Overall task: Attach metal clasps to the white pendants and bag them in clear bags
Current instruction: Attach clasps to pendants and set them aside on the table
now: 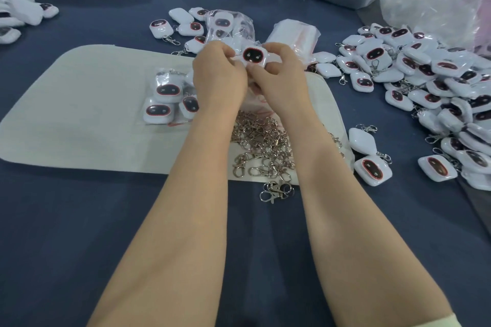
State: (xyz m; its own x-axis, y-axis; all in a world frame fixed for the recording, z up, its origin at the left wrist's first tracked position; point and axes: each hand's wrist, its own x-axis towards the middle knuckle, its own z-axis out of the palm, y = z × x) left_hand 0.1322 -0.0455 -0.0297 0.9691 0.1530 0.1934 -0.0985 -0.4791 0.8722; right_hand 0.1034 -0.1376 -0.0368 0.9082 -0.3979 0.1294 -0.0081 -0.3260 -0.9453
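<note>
Both hands up at the far edge of the pale mat, sharing one white pendant, dark face toward me. Left hand has its fingers curled on the pendant's left edge; right hand pinches its right edge. I count three bagged pendants on the mat, just left of the left hand. Clasp pile lies under the forearms, too tangled to count. Two clasped pendants sit just off the mat's right edge. One stack of clear bags behind the hands

Dozens of pendants, many clasps, one mat
</note>
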